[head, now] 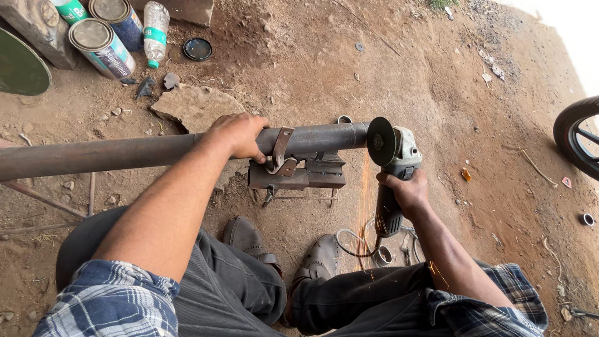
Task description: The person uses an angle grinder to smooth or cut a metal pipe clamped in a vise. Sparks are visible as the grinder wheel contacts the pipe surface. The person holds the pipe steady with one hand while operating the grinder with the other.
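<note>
A long dark steel pipe lies across the view, clamped in a small rusty pipe vise on the dirt. My left hand presses down on top of the pipe just left of the vise strap. My right hand grips the handle of an angle grinder. Its disc meets the pipe's right end, and orange sparks fall below it. My knees and both shoes are under the pipe.
Paint cans and a plastic bottle stand at the top left by a flat stone. A tyre shows at the right edge. The grinder's cable loops on the dirt near a metal ring.
</note>
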